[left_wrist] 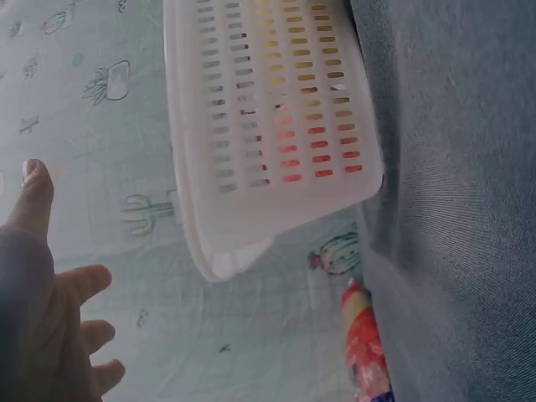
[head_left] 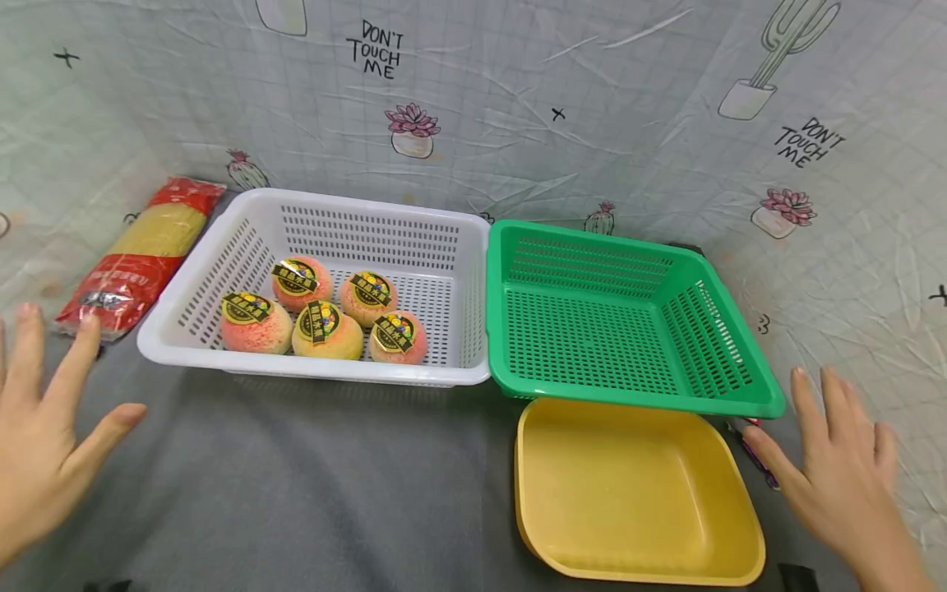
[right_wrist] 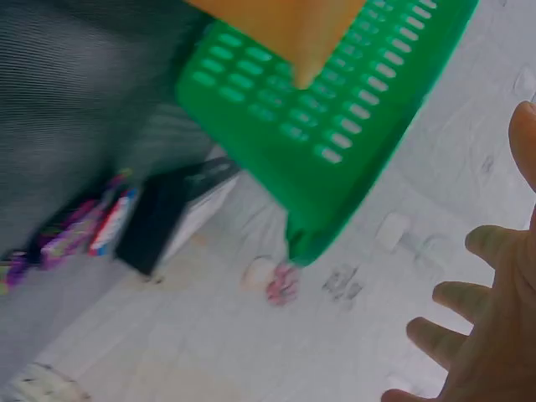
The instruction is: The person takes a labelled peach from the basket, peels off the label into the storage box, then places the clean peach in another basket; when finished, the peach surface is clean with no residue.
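My left hand (head_left: 48, 432) is held up at the left with its fingers spread and nothing in it. It is nearest to a red and yellow plastic packet (head_left: 151, 247) and the white basket (head_left: 311, 370). Several round peach-like fruits (head_left: 325, 333), pink and yellow with black and gold labels, sit in the left and front part of that basket. At the right my right hand (head_left: 847, 464), fingers spread and holding nothing, is beside the green basket (head_left: 636, 396) and the yellow tub (head_left: 750, 526). Both the green basket and the tub have bare floors.
A patterned cloth wall (head_left: 473, 107) rises close behind the baskets. Grey cloth (head_left: 333, 485) covers the table. Near the right wall lie a black box-like thing (right_wrist: 159, 213) and some slim purple and red items (right_wrist: 84, 226), partly hidden behind the green basket in the head view.
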The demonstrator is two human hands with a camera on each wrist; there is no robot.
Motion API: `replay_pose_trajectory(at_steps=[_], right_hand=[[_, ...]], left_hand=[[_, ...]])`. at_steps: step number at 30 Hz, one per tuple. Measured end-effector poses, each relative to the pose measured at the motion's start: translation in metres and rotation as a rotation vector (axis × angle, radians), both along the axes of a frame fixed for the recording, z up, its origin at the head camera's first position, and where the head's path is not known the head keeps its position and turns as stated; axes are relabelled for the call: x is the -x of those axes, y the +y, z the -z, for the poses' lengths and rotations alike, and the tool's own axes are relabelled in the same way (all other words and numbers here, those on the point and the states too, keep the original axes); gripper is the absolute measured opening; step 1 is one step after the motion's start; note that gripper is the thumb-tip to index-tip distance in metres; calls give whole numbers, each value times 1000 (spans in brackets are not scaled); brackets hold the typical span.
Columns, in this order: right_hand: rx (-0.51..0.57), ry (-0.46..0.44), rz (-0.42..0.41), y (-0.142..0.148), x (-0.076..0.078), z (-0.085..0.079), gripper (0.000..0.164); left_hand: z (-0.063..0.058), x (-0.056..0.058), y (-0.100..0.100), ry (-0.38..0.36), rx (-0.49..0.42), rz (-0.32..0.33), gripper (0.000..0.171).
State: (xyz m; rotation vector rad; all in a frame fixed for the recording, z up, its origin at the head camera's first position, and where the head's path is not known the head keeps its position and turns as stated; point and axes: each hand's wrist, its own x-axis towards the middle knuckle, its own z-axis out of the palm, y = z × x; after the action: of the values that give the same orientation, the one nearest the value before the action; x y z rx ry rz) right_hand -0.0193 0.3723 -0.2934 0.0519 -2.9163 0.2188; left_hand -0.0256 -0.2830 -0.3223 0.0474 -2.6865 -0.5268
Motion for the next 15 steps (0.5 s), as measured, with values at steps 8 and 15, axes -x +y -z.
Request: replay_pose_trajectory(at_steps=[8,15], right_hand=[[-11,0,-276,-32,32,-34,84],[1,-64,-508,-96,71,-66,90]], left_hand=[[-10,27,-13,-31,57,151,78],[-15,55,-15,-170,-180,243,71]])
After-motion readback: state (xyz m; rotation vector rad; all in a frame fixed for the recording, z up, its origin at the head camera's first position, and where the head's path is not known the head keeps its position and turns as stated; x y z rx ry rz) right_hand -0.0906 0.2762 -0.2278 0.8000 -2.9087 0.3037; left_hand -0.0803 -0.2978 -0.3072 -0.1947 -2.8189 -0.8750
